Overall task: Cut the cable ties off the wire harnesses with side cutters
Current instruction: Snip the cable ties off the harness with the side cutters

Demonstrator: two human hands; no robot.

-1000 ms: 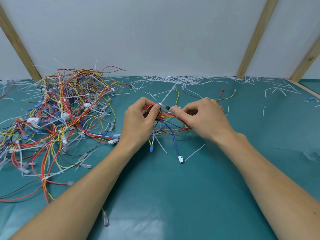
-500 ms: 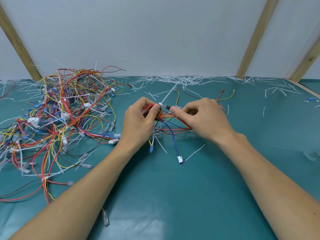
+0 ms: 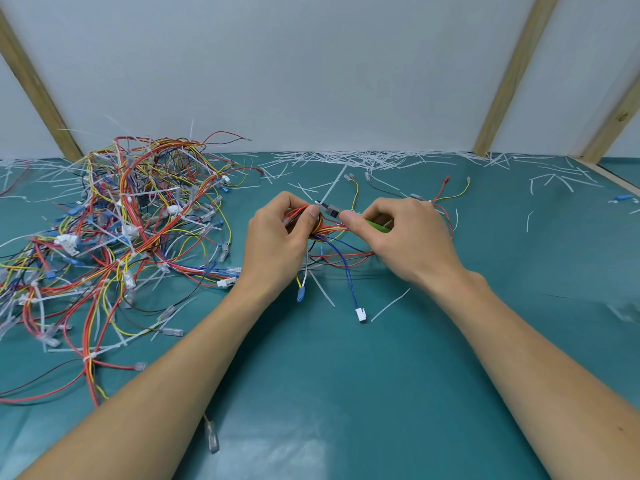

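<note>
A small wire harness (image 3: 332,249) of red, yellow, blue and black wires lies at mid-table. My left hand (image 3: 280,244) pinches its bundled part between thumb and fingers. My right hand (image 3: 405,237) grips green-handled side cutters (image 3: 330,210), whose metal jaws point left and sit right at my left thumb tip, against the bundle. A white cable tie tail (image 3: 331,188) sticks up and away from the jaws. Blue wires hang toward me, ending in a white connector (image 3: 361,314) and a blue terminal (image 3: 300,293). Whether the jaws are closed on the tie is hidden.
A large tangled pile of harnesses (image 3: 114,244) covers the left of the teal mat (image 3: 346,393). Cut white tie scraps (image 3: 367,159) litter the back edge by the white wall. Loose ties (image 3: 389,304) and a clear terminal (image 3: 212,438) lie near my arms.
My right hand has turned slightly, so the green handle of the cutters now shows between its fingers. Both hands and the harness stay in the same place.
</note>
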